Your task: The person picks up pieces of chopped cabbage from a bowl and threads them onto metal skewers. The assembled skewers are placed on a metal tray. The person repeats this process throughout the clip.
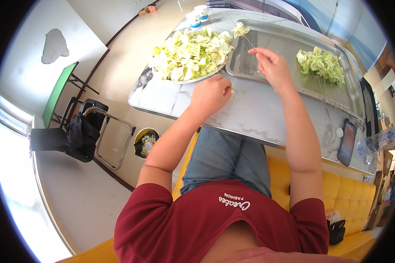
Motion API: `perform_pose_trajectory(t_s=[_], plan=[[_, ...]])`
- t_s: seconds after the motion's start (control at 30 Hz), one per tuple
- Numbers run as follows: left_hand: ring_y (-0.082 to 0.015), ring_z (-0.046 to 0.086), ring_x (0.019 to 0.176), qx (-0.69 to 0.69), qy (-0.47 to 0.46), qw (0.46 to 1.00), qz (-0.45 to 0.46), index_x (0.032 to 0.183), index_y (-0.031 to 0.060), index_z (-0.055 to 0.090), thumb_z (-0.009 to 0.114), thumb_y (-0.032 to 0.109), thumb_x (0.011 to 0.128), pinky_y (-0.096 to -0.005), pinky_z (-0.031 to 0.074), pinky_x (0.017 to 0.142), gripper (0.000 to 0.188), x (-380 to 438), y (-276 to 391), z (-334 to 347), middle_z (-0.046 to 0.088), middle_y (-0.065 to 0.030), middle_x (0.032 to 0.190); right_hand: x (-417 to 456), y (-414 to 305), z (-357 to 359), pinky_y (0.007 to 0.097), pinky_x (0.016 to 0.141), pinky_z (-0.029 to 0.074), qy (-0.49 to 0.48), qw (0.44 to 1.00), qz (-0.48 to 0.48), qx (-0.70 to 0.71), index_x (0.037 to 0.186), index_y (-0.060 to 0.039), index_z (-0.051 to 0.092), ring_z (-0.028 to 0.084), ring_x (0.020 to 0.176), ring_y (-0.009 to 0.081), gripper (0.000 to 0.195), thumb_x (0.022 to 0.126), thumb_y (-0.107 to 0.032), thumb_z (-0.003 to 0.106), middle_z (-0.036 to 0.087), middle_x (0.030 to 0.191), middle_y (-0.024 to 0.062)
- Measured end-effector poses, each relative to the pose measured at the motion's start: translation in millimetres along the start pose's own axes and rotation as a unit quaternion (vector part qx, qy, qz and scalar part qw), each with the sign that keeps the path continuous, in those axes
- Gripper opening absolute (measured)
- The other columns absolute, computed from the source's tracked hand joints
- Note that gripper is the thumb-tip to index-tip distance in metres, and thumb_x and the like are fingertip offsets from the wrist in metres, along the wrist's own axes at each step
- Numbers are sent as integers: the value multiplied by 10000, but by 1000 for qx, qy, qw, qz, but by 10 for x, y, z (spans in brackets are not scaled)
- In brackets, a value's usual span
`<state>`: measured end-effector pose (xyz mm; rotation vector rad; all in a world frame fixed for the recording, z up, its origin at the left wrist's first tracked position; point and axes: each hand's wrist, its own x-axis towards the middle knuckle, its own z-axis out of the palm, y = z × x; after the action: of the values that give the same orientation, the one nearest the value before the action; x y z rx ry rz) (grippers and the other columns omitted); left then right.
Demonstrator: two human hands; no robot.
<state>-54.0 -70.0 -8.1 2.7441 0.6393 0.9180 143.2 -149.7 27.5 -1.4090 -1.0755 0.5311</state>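
Observation:
My right hand (272, 67) pinches a thin skewer that carries a small bunch of pale cabbage leaves (240, 30) at its far end, over the left part of a metal tray (276, 82). Many bare skewers (247, 56) lie side by side in that part of the tray. Skewers loaded with cabbage leaves (322, 65) are heaped at the tray's right side. My left hand (212, 93) is curled just in front of a round dish (187, 82) piled with torn cabbage leaves (191, 54); whether its fingers hold anything is hidden.
Paper cups (193, 20) stand behind the dish. A phone (347, 142), a white cap (339, 132) and a clear plastic container (377, 143) are at the right of the marble-patterned table (250, 115). A bin with scraps (146, 143) and a folding chair (113, 138) stand to the left.

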Motion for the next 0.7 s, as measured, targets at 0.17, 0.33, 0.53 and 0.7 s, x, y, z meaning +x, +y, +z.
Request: perform_pose_trajectory(t_s=[0.17,0.33,0.53,0.7], plan=[[-203,651,685,-21,13,999,-20,848,105,695,671,100,776,-310,515,605,76,-140,-141,-124,667,-29,792,43,68,87,231,475,236,-14,1000,0,12,1092,-88,688,292,512,33,242,957,-182,510,343,582,-77],[-104,626,707,-197,304,901,-238,927,37,692,664,35,826,-244,497,667,104,-787,-1006,-656,679,-48,814,-25,-1,31,228,502,283,-1,1000,27,8,1069,-99,698,341,552,37,225,946,-173,525,372,598,-74],[-160,672,764,2,214,821,-529,910,36,720,680,180,816,-290,512,741,176,-2487,-2576,-855,714,-88,852,-43,15,162,216,483,247,-27,999,31,-10,1087,-93,693,322,524,25,232,958,-180,521,380,584,-72],[-214,689,860,19,111,768,-631,959,93,754,663,207,808,-330,521,782,210,-3176,-3386,-849,728,-100,928,-26,17,220,216,475,240,-46,998,33,-27,1099,-80,684,307,511,23,237,965,-176,513,374,577,-70]])
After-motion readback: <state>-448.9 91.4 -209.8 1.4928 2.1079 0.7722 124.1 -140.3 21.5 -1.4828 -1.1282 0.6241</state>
